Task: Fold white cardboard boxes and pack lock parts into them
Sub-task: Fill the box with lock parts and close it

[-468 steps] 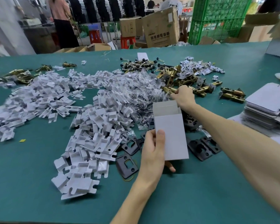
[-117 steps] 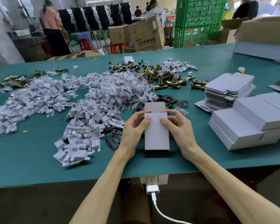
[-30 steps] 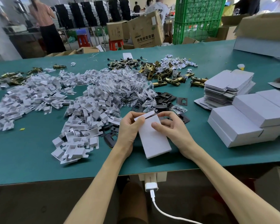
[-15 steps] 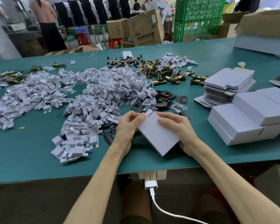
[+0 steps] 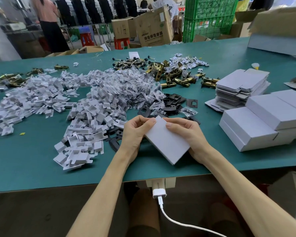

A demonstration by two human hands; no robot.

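Both my hands hold one white cardboard box [image 5: 166, 141] just above the green table [image 5: 29, 161] near its front edge. The box is turned diagonally, its far end up by my fingertips. My left hand [image 5: 135, 132] grips its left side with curled fingers at the far corner. My right hand [image 5: 188, 134] grips the right side, thumb pressing on top. Black strike plates [image 5: 173, 101] lie just beyond my hands, brass latch bolts [image 5: 181, 79] farther back. What the box holds is hidden.
A wide heap of white plastic inserts [image 5: 85, 117] and clear screw bags [image 5: 135, 88] spreads to the left. Flat box blanks [image 5: 241, 86] are stacked at right, closed white boxes [image 5: 263, 122] in front of them. A charger and white cable [image 5: 159, 194] hang under the table edge.
Over the last second the box's far flap went from raised to shut, and the box swung from nearly straight to diagonal, its near end moving right. Both hands stayed on it.
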